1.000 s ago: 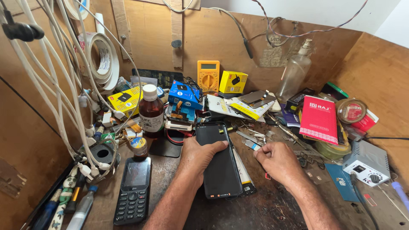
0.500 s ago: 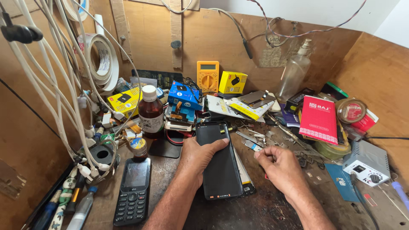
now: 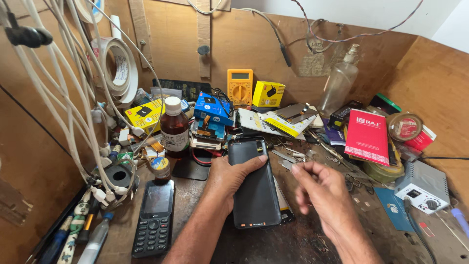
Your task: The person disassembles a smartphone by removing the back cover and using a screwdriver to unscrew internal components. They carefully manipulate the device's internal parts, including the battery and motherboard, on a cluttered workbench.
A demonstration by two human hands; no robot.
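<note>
A black smartphone point(image 3: 256, 195) lies back-up on the dark workbench point(image 3: 293, 242), just in front of me. My left hand point(image 3: 229, 178) grips its left edge, with the fingers laid across its upper part. My right hand point(image 3: 320, 190) hovers a little above the bench to the right of the phone, thumb and fingertips pinched together. I cannot make out whether anything small is between them. A thin flat part point(image 3: 283, 203) sticks out from under the phone's right side.
A black keypad phone point(image 3: 154, 217) lies to the left, by a brown bottle point(image 3: 174, 129) and hanging white cables point(image 3: 73, 112). Behind are a blue box point(image 3: 212, 108), a yellow multimeter point(image 3: 240, 87) and small metal tools point(image 3: 293, 156). A red box point(image 3: 366, 137) and a grey power unit point(image 3: 422, 186) stand at the right.
My right hand has lifted off the bench by the small tools and drawn back with its fingertips pinched. My left hand and the smartphone have stayed put.
</note>
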